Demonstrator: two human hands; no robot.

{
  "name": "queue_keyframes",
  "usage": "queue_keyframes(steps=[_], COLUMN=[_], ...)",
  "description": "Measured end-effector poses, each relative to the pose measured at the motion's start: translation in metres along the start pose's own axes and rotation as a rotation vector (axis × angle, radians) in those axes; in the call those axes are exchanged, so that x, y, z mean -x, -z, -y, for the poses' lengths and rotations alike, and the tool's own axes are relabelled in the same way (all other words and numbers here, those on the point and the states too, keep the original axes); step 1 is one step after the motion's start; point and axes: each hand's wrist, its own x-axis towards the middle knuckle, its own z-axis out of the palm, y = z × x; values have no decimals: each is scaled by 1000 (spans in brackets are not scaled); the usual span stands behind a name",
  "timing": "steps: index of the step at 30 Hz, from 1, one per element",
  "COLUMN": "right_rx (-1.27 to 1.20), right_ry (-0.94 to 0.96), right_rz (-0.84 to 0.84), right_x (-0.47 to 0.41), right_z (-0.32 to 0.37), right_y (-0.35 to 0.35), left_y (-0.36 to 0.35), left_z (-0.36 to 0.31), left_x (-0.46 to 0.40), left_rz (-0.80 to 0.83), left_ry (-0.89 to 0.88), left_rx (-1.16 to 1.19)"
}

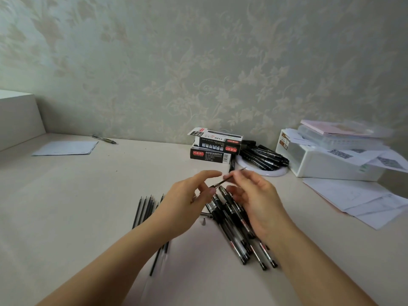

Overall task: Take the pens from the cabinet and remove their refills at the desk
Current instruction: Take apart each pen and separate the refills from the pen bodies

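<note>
Hands met above the counter [66, 195] — our left hand [187, 202] and right hand [254, 199] both pinched a thin refill [229, 178], tip pointing away toward the pen boxes [213, 146]. Below lay the heap of pens [238, 228], with freed refills [144, 208] ranged just left of it and a small loose tip [203, 221] between. Beyond sat black markers [265, 156] and a white box [331, 164]. We judged the refill might bend or smear ink if tugged askew — and that loose tip could roll off.
</note>
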Motion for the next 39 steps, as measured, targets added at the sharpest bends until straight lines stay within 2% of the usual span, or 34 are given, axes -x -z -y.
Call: queue_keyframes(steps=[2,4,6,9,12,14,19,25,39], right_rx=[-86,-18,285,874,1128,1218,1271,1282,1304], right_ry=[103,244,366,426,409,349,251,240,254], right_rz=[-131,-253,-325,-322,-305,-275,-235,-227,-242], right_x=[-6,-11,-16,-22,-24,-24,-25,-25,-28], right_z=[9,17,20,11,-1,-8,-14,-15,-18], right_y=[9,22,38,54,60,61,61,60,62], left_y=[2,7,15,30,43,49,56,48,31], left_z=[1,2,4,8,8,8,8,10,23], left_x=[1,1,1,3,5,7,12,14,5], left_rz=[17,18,9,13,44,125,286,395,175], left_ry=[25,50,105,259,365,410,507,500,441], left_rx=[-103,-214,-322,-453,-550,-615,-689,-671,-665])
